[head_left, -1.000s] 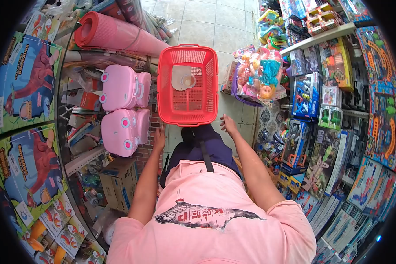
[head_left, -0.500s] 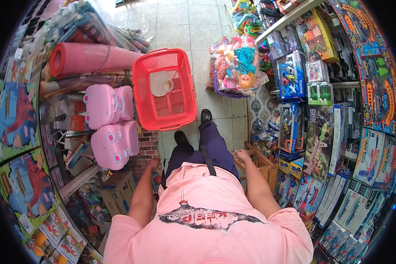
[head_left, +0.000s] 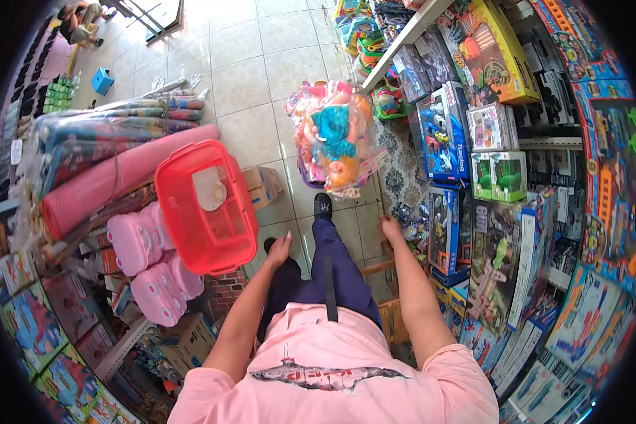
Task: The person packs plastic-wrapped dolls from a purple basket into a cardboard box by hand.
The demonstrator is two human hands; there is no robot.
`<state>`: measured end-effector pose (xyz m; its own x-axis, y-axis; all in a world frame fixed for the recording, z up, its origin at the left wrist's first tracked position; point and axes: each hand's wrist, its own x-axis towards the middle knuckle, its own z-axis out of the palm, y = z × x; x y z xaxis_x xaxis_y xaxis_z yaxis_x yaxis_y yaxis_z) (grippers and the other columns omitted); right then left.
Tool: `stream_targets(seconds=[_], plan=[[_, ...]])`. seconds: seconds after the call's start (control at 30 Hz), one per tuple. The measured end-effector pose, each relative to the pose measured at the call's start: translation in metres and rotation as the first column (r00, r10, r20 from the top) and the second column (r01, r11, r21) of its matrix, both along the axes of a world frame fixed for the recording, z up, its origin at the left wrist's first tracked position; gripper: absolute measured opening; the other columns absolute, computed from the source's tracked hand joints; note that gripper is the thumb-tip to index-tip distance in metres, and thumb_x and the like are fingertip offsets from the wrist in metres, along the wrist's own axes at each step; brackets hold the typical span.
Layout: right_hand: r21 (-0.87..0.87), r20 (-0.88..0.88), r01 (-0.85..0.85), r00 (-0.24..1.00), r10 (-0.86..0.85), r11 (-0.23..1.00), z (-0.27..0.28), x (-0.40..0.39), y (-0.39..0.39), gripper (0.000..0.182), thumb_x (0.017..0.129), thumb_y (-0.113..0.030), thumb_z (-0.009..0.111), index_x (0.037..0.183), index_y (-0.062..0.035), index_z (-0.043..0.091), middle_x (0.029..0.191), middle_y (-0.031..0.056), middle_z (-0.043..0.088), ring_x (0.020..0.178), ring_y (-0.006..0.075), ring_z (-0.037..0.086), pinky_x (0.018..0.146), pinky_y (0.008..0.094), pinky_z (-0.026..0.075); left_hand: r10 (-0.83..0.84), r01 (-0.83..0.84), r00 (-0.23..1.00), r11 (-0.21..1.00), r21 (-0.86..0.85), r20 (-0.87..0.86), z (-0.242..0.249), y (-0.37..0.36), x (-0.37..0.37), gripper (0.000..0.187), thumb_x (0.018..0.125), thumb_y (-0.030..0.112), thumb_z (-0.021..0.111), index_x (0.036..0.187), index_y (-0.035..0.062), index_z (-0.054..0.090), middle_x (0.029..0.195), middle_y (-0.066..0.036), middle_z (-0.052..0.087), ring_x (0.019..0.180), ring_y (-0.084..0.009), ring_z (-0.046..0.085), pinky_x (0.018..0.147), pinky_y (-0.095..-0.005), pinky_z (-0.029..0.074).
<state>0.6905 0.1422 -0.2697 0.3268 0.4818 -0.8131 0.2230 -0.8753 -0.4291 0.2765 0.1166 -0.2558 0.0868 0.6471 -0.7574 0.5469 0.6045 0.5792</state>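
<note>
My left hand [head_left: 280,249] hangs in front of my left thigh, just right of the red plastic basket [head_left: 206,205], not touching it; its fingers are apart and hold nothing. On the other side, my right hand [head_left: 390,227] is beside the patterned shelf panel, its fingers curled; whether they hold anything is too small to make out. Ahead of my feet stands a purple tub heaped with bagged dolls and toys [head_left: 333,134]. Pink cases [head_left: 159,293] lie under and beside the red basket.
Boxed toys [head_left: 498,247] fill the right-hand shelves. Rolled mats [head_left: 124,177] lie at the left, and a cardboard box [head_left: 263,187] sits behind the basket. A wooden stool [head_left: 393,318] is by my right leg. Far off sits a person [head_left: 81,25] near a blue stool [head_left: 102,81].
The view has shifted forward, so basket and toy tub appear lower and further left. My left hand has swung forward and opened. My right hand has moved forward. A seated person has come into view.
</note>
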Motion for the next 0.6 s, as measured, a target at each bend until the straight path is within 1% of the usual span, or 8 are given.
stream_targets(seconds=[0.17,0.23,0.33,0.4,0.43,0.5,0.53,0.6], plan=[[0.215,-0.087,0.157,0.986,-0.141,0.964,-0.052,0.036,0.102,0.033,0.096,-0.035,0.058,0.099,-0.0023,0.063,0.074,0.0030,0.060,0.061,0.0130,0.055,0.055,0.0292,0.044,0.124,-0.123,0.992,0.990,0.074,-0.007,-0.024,0.081,0.027,0.067,0.101,0.055,0.030,0.107,-0.0042,0.061,0.102,-0.022,0.065,0.103,-0.0351,0.061,0.091,-0.0396,0.044],[0.222,-0.162,0.172,0.977,-0.138,0.960,-0.059,0.046,0.137,0.036,0.096,-0.038,0.057,0.098,-0.0027,0.062,0.078,0.0043,0.062,0.064,0.0136,0.057,0.056,0.0305,0.045,0.219,-0.217,0.976,0.959,0.185,0.010,-0.046,0.109,0.026,0.064,0.103,0.054,0.031,0.108,-0.0023,0.061,0.100,-0.014,0.066,0.092,-0.0230,0.060,0.084,-0.0354,0.047],[0.195,-0.083,0.113,0.992,-0.098,0.974,-0.045,0.040,0.189,0.048,0.095,-0.047,0.055,0.108,-0.0017,0.063,0.092,0.0087,0.065,0.075,0.0169,0.061,0.067,0.0327,0.048,0.249,-0.247,0.968,0.961,0.125,-0.007,-0.066,0.157,0.022,0.066,0.101,0.055,0.031,0.108,-0.0029,0.061,0.104,-0.020,0.066,0.104,-0.0312,0.061,0.091,-0.0391,0.045],[0.239,-0.217,0.185,0.967,-0.133,0.953,-0.067,0.042,0.212,0.062,0.094,-0.055,0.051,0.127,-0.0032,0.056,0.111,0.0129,0.063,0.094,0.0216,0.062,0.082,0.0367,0.048,0.240,-0.237,0.971,0.963,0.125,-0.013,-0.089,0.186,0.017,0.065,0.101,0.055,0.031,0.110,-0.0026,0.061,0.106,-0.019,0.066,0.104,-0.0306,0.062,0.092,-0.0388,0.045],[0.230,-0.217,0.188,0.966,-0.139,0.955,-0.075,0.041,0.220,0.062,0.094,-0.055,0.051,0.127,-0.0032,0.056,0.111,0.0129,0.063,0.094,0.0216,0.062,0.082,0.0367,0.048,0.233,-0.230,0.972,0.964,0.134,-0.011,-0.094,0.202,0.020,0.065,0.101,0.055,0.031,0.112,-0.0023,0.061,0.107,-0.018,0.066,0.104,-0.0299,0.062,0.093,-0.0385,0.045],[0.146,-0.262,0.242,0.945,-0.198,0.959,-0.088,0.038,0.236,0.071,0.093,-0.058,0.050,0.142,-0.0061,0.043,0.123,0.0148,0.058,0.110,0.0254,0.056,0.093,0.0414,0.043,0.237,-0.235,0.971,0.966,0.109,-0.008,-0.083,0.231,0.034,0.065,0.101,0.054,0.031,0.116,-0.0020,0.060,0.111,-0.018,0.065,0.107,-0.0293,0.061,0.095,-0.0378,0.043],[0.106,-0.277,0.202,0.946,-0.166,0.974,-0.083,0.035,0.244,0.077,0.092,-0.063,0.048,0.145,-0.0075,0.039,0.131,0.0157,0.053,0.118,0.0278,0.051,0.098,0.0462,0.040,0.243,-0.242,0.970,0.966,0.094,-0.005,-0.079,0.245,0.040,0.065,0.101,0.054,0.031,0.121,-0.0016,0.058,0.114,-0.017,0.064,0.109,-0.0287,0.060,0.097,-0.0372,0.042],[0.095,-0.295,0.220,0.938,-0.184,0.971,-0.073,0.028,0.255,0.079,0.091,-0.066,0.047,0.145,-0.0077,0.039,0.132,0.0159,0.053,0.119,0.0282,0.050,0.099,0.0475,0.038,0.257,-0.258,0.966,0.963,0.074,0.021,-0.102,0.261,0.043,0.064,0.102,0.054,0.031,0.125,-0.0007,0.056,0.119,-0.017,0.063,0.112,-0.0282,0.058,0.099,-0.0369,0.041]])
